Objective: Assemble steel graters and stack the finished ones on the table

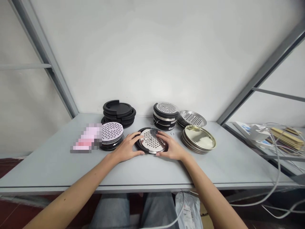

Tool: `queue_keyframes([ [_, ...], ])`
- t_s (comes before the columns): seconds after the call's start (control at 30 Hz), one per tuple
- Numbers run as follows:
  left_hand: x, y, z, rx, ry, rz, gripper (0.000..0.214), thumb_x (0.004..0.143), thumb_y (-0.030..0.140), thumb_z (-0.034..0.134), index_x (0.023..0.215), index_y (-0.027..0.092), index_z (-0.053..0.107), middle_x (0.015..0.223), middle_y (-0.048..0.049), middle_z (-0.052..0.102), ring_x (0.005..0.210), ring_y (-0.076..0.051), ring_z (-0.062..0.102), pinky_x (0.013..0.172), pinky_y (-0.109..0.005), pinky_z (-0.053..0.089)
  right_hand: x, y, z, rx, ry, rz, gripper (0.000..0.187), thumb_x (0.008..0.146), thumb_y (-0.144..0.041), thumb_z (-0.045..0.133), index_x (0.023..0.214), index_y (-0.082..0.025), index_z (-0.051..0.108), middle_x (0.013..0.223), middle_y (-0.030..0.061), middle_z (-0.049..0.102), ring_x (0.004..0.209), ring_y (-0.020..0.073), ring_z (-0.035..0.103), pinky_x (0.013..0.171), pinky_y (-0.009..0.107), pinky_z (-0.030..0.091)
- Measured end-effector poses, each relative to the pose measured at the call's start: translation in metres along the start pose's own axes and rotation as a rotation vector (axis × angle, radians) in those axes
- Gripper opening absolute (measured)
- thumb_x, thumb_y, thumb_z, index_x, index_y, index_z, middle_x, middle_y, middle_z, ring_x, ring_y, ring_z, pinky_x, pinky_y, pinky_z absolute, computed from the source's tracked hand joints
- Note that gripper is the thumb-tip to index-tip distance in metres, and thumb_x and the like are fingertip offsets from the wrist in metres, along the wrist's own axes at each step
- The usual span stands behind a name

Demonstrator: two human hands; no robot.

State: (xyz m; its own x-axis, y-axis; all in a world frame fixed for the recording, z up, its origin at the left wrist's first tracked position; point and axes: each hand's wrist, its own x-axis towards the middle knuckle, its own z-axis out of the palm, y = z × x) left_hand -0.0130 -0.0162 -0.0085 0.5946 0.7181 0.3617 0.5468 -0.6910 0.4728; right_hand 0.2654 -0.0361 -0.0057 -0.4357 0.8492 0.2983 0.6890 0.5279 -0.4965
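A round black tray [140, 147] lies on the table in front of me, with a shiny perforated metal plate [152, 142] set in it. My left hand [128, 148] grips its left side, fingertips on top and thumb at the near edge. On the right side, my right hand [171, 148] holds the same tray with curved fingers over the plate and the thumb low at the front. The tray's far left rim is partly covered by my fingers. Beside my left hand stands a stack of perforated plates [111, 131].
Black trays [118, 109] are piled at the back left. Behind my hands is a stack of assembled trays [166, 109]. To the right stand slotted metal plates [193, 118] and gold-toned dishes [200, 137]. A small ring [172, 134] lies between. White cables [277, 159] hang at the right.
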Motion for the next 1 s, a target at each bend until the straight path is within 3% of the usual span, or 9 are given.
queue_keyframes([
  [0.17,0.000,0.000,0.002,-0.024,-0.012,0.020,0.075,0.074,0.047,0.074,0.139,0.026,0.043,0.147,-0.0100,0.039,0.134,-0.031,0.038,0.112,-0.046,0.034,0.001,-0.006,0.003,0.028,-0.001,-0.026,0.097,0.056,-0.058,0.081,0.138,-0.017,0.049,0.149,0.0169,0.037,0.138,0.0372,0.034,0.113,0.055,0.029],
  [0.4,0.001,-0.002,0.005,0.010,-0.035,-0.065,0.099,0.072,0.056,0.072,0.149,0.019,0.022,0.152,-0.0166,0.030,0.140,-0.036,0.028,0.114,-0.052,0.027,0.001,0.001,0.003,0.028,0.017,0.029,0.116,0.053,-0.063,0.080,0.147,-0.015,0.031,0.152,0.0206,0.028,0.141,0.0372,0.027,0.114,0.053,0.026],
  [0.5,0.000,-0.005,0.006,0.016,-0.063,-0.086,0.102,0.073,0.059,0.069,0.150,0.018,0.017,0.153,-0.0176,0.028,0.141,-0.036,0.025,0.114,-0.053,0.026,0.001,0.004,0.000,0.040,0.030,0.049,0.119,0.050,-0.063,0.082,0.146,-0.015,0.031,0.146,0.0213,0.039,0.134,0.0389,0.037,0.111,0.053,0.031],
  [0.6,0.000,-0.007,0.008,-0.009,-0.062,-0.086,0.100,0.074,0.058,0.068,0.151,0.018,0.017,0.153,-0.0169,0.028,0.141,-0.035,0.026,0.114,-0.052,0.026,0.000,0.006,-0.001,0.077,0.017,0.038,0.114,0.053,-0.061,0.081,0.145,-0.016,0.033,0.141,0.0193,0.046,0.128,0.0369,0.047,0.108,0.049,0.038],
  [1.0,0.002,-0.002,0.005,-0.027,0.001,-0.055,0.098,0.071,0.052,0.074,0.149,0.021,0.023,0.148,-0.0128,0.040,0.135,-0.033,0.038,0.111,-0.048,0.033,0.000,0.009,0.005,0.136,0.042,0.062,0.117,0.051,-0.055,0.084,0.148,-0.016,0.030,0.146,0.0187,0.041,0.132,0.0374,0.042,0.110,0.052,0.034],
])
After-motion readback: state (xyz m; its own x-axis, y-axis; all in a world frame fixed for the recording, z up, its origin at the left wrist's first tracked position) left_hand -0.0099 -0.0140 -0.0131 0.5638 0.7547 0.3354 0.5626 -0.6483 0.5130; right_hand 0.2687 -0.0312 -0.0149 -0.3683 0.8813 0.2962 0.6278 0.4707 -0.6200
